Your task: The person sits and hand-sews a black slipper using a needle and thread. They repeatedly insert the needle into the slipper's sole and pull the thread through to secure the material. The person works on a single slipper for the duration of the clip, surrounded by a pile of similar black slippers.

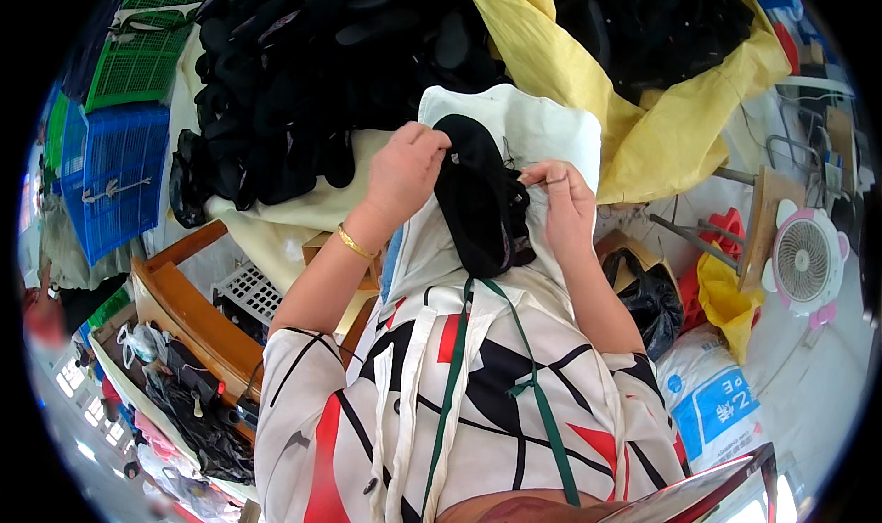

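A large heap of black shoes (276, 64) spreads beyond the grip of the left hand (404, 169), soles and uppers overlapping. Beyond the grip of the right hand (565, 206), a wide yellow sack (551, 45) folds around more black pieces. Nearer the body than either grip is the person's patterned shirt (496, 459), pale with black, red and white shapes. A white cloth (551, 119) spreads under and behind both grips, its upper edge just past them. Well to the left of the left grip stands a blue crate (119, 174), with a green crate (147, 45) above it in view; a brown wooden frame (202, 312) lies lower, nearer the body. Far right of the right grip are a white and blue sack (703, 385) and, higher up, a white and pink fan (808, 257).

Between the two grips is a black shoe (473, 197), upright in view and in front of the white cloth. The left grip is pinched closed on its upper left edge. The right grip has thumb and forefinger close together beside its right side; I cannot tell what, if anything, is between them. Below the left grip, a gold bracelet (354, 241) circles the wrist
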`<state>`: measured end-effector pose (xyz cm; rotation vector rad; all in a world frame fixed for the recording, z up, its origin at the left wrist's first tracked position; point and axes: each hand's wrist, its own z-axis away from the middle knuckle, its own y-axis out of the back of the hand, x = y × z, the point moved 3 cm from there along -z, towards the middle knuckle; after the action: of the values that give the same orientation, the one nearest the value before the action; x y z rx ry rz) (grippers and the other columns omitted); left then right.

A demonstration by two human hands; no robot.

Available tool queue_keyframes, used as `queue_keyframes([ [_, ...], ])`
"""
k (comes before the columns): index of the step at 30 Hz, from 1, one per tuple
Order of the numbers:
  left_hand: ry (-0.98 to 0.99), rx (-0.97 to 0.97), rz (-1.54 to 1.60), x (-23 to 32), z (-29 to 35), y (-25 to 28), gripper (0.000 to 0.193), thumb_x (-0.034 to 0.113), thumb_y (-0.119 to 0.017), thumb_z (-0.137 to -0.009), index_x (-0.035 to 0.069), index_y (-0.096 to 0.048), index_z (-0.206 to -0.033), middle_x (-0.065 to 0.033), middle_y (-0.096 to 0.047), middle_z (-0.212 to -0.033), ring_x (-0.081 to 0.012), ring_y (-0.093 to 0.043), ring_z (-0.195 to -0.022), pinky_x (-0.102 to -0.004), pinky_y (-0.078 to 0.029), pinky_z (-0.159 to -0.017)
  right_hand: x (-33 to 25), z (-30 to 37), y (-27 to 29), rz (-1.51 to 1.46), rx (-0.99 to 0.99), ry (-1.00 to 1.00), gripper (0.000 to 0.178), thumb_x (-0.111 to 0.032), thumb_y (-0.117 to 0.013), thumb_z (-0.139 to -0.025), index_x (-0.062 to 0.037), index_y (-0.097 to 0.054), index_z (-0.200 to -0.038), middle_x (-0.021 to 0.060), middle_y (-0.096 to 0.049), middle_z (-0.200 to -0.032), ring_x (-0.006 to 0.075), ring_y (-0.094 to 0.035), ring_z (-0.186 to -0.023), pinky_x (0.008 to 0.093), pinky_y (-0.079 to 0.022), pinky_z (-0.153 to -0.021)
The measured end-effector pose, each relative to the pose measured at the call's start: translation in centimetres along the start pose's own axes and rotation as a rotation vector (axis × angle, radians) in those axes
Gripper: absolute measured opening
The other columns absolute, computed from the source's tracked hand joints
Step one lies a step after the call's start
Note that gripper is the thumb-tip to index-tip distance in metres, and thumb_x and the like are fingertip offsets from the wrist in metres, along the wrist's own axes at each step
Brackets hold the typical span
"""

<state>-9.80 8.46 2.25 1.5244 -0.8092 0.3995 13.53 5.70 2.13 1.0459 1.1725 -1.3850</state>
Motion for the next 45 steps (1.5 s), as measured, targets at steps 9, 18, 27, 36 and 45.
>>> queue_keyframes([
  [9,0.14,-0.204,-0.085,2.8,-0.9,0.3,0.038,0.039,-0.072,-0.085,0.002,-0.064,-0.088,-0.0127,-0.062,-0.086,-0.0274,-0.065,-0.075,-0.0361,-0.051,-0.065,-1.6,6.3,11.2,1.034,-0.246,0.078,0.017,-0.013,-0.063,-0.095,0.0016,-0.068,-0.1,0.0174,-0.066,-0.088,0.032,-0.064,-0.08,0.0352,-0.052,-0.074],
  [18,0.157,-0.078,-0.167,1.4,-1.8,-1.7,0.037,0.033,-0.07,-0.083,-0.003,-0.064,-0.084,-0.0195,-0.064,-0.079,-0.0339,-0.065,-0.072,-0.0407,-0.052,-0.066,-1.0,0.8,2.3,0.207,-0.075,-0.263,0.017,-0.015,-0.061,-0.097,-0.0006,-0.063,-0.106,0.0071,-0.072,-0.088,0.0144,-0.069,-0.075,0.0252,-0.051,-0.065],
  [27,0.714,-0.133,0.491,-0.5,-0.2,-1.7,0.022,0.019,-0.073,-0.084,-0.002,-0.068,-0.083,-0.0039,-0.065,-0.068,-0.0074,-0.06,-0.059,-0.0239,-0.049,-0.056,2.1,-1.3,-3.5,0.556,-0.357,-0.081,0.011,-0.015,-0.061,-0.094,-0.0043,-0.062,-0.098,0.0106,-0.066,-0.072,0.0206,-0.062,-0.061,0.034,-0.048,-0.058],
  [36,0.733,-0.109,0.611,-0.9,-0.1,-2.2,0.019,0.016,-0.072,-0.084,-0.002,-0.068,-0.082,-0.0017,-0.065,-0.069,-0.0059,-0.06,-0.059,-0.0208,-0.05,-0.056,2.0,-1.7,-3.8,0.679,-0.373,0.0,0.009,-0.011,-0.059,-0.089,-0.0042,-0.062,-0.094,0.0172,-0.066,-0.075,0.036,-0.064,-0.069,0.0418,-0.05,-0.063],
  [45,0.81,-0.149,0.621,-1.1,-0.6,-2.4,0.017,0.015,-0.07,-0.081,-0.001,-0.066,-0.078,-0.0009,-0.063,-0.068,-0.0068,-0.057,-0.057,-0.0229,-0.047,-0.053,2.7,-1.2,-4.6,0.88,-0.353,0.084,0.01,-0.016,-0.056,-0.093,-0.0075,-0.057,-0.099,0.0173,-0.066,-0.073,0.0376,-0.066,-0.069,0.0476,-0.051,-0.061],
])
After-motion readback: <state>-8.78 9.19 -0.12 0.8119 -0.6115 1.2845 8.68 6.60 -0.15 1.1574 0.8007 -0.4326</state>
